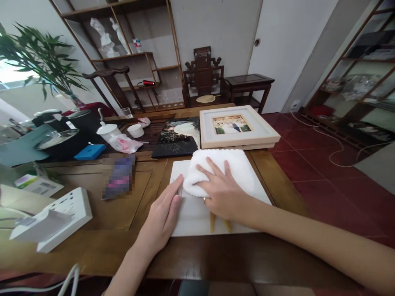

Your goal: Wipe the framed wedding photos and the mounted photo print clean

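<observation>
A white panel (191, 218) lies flat on the wooden table near its front edge. On its upper part rests a folded, fluffy white cloth (243, 172). My right hand (220, 189) lies on the cloth with its fingers spread, pressing from above rather than gripping; a ring shows on one finger. My left hand (165, 213) stands at the panel's left edge, fingers stretched out, its fingertips close to the cloth's left corner. Two yellow strips (212, 222) show on the panel below my right hand. The panel's surface under the cloth is hidden.
Behind the panel lie a pale wooden frame (240, 144) with a picture and a dark painting (177, 137). To the left are a white power strip (66, 218), a blue box (90, 152), a white teapot (108, 130) and a blurred dark packet (119, 176).
</observation>
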`<state>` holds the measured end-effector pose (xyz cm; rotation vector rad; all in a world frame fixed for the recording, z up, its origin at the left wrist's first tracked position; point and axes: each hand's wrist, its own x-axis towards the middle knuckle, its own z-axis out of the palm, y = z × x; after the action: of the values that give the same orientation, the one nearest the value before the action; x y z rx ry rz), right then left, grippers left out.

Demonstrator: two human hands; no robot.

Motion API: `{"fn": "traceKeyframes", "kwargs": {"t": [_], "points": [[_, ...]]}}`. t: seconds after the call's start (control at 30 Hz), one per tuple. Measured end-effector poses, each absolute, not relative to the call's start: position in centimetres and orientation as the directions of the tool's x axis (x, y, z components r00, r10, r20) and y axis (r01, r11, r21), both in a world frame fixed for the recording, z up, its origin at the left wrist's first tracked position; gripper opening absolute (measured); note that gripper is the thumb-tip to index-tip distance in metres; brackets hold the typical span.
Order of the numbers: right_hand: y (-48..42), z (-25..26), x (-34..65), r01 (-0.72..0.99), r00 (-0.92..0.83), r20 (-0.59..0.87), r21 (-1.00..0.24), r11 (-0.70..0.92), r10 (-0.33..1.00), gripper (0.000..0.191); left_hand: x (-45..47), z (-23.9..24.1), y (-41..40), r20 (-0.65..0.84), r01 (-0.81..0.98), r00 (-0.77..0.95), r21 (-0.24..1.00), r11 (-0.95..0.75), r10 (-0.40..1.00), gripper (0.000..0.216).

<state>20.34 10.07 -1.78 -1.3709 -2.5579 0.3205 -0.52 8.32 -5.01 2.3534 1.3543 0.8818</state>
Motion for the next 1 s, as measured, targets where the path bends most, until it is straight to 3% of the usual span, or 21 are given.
{"fn": "traceKeyframes", "kwargs": {"t": [0.07,0.17,0.33,0.4,0.5,0.7,1.0], "points": [[10.0,-1.9,19.5,0.775,-0.576,0.103,-0.248,0.582,0.811,0.044,-0.6,-4.9,8.2,0.378,0.670,0.369,0.526,-0.525,0.849,0.045],[8.6,-1.5,19.0,0.645,-0.734,0.102,-0.204,0.736,0.671,0.034,-0.5,-4.7,8.1,0.410,0.669,0.345,0.524,-0.528,0.844,0.049],[5.3,-0.4,20.3,0.415,-0.894,0.078,-0.228,0.881,0.441,0.029,-0.6,-4.8,8.1,0.403,0.677,0.330,0.529,-0.512,0.853,0.048],[4.2,-0.2,20.9,0.430,-0.885,0.062,-0.274,0.860,0.462,0.029,-0.6,-5.0,8.2,0.359,0.681,0.341,0.543,-0.491,0.869,0.045],[3.7,-0.3,21.1,0.562,-0.794,0.055,-0.313,0.766,0.606,0.029,-0.6,-5.3,8.5,0.317,0.688,0.358,0.547,-0.478,0.878,0.040],[7.9,-0.6,19.7,0.758,-0.601,0.059,-0.275,0.592,0.797,0.043,-0.2,-4.9,8.5,0.349,0.694,0.367,0.514,-0.504,0.862,0.034],[13.4,1.1,16.7,0.687,-0.709,-0.021,-0.247,0.684,0.705,0.048,0.0,-4.2,8.3,0.286,0.720,0.345,0.530,-0.447,0.894,0.018]]}}
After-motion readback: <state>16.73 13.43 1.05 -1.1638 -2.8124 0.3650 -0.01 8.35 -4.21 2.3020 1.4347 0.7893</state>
